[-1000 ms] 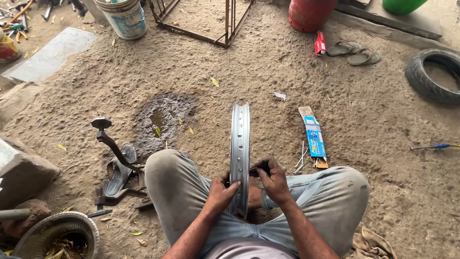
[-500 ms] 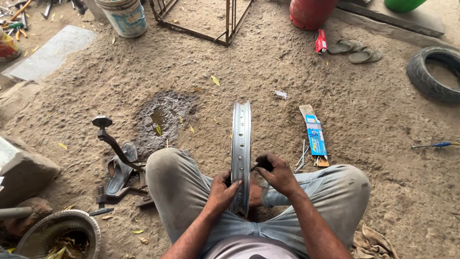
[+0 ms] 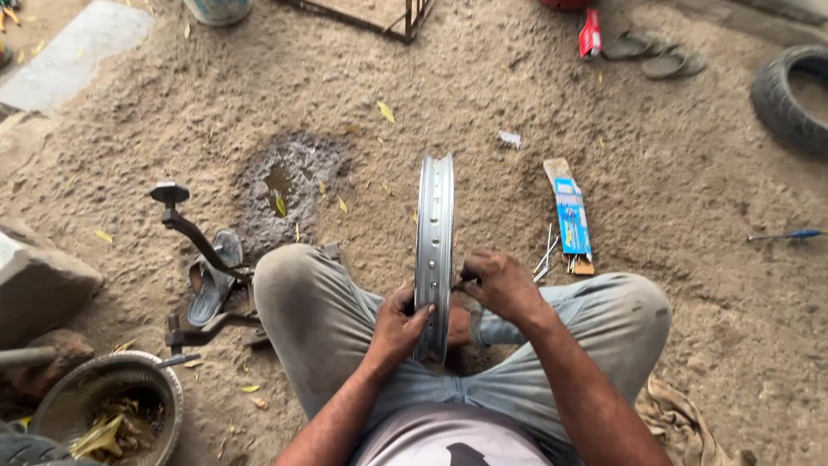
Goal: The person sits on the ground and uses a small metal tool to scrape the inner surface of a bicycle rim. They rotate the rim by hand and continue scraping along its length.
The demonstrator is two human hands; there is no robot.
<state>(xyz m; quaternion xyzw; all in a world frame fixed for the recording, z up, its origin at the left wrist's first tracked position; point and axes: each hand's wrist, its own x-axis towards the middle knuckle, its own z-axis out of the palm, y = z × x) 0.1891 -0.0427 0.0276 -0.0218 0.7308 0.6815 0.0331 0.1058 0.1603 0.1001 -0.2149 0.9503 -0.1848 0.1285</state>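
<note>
A silver metal wheel rim (image 3: 434, 224) with spoke holes stands upright on edge between my knees. My left hand (image 3: 398, 326) grips the rim's left side low down. My right hand (image 3: 503, 286) is at the rim's right side, fingers pinched on a small dark part against the rim; what it is I cannot tell. A few thin metal spokes (image 3: 545, 255) lie on the dirt just right of the rim, beside a blue and brown flat box (image 3: 570, 215).
A black metal stand (image 3: 200, 259) sits at my left knee. A round bowl of scraps (image 3: 110, 412) is at lower left, a stone (image 3: 43, 280) at far left. A tyre (image 3: 793, 95), sandals (image 3: 655, 53), a blue-handled tool (image 3: 787, 235) and a rag (image 3: 681, 418) lie to the right.
The view has tilted slightly down and closer. My right hand has shifted a little on the rim's right side; the left hand keeps its grip.
</note>
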